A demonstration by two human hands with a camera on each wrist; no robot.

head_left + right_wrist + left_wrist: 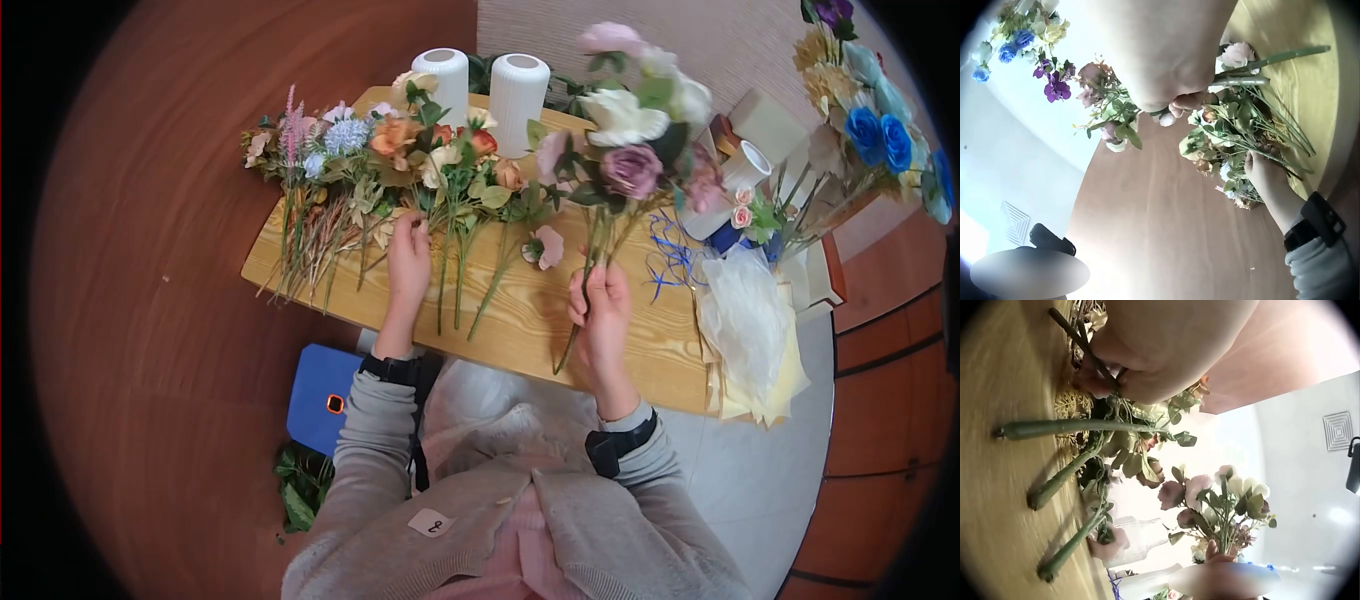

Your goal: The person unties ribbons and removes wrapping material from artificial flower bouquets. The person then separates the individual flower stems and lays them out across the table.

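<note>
My right hand [605, 315] grips the stems of a bunch of artificial flowers [632, 172], held upright over the table's front edge. Its blooms are mauve, pink and white roses. In the left wrist view, my left hand [1172, 344] pinches a thin dark brown stem [1082, 344] low over the tabletop; the flower end is hidden among other blooms. Beside that hand lies a row of artificial flowers [395, 140] in orange, cream, blue and pink, their stems pointing toward me. Thick green stems [1054, 428] stick out close by. A single pink flower [546, 248] lies between my hands.
Two white ribbed vases [520, 105] stand at the back of the wooden table [520, 340]. Blue ribbon [675, 255] and translucent wrapping sheets [745, 310] lie on the right. Beyond them are blue artificial roses [880, 140] and a white container [745, 165].
</note>
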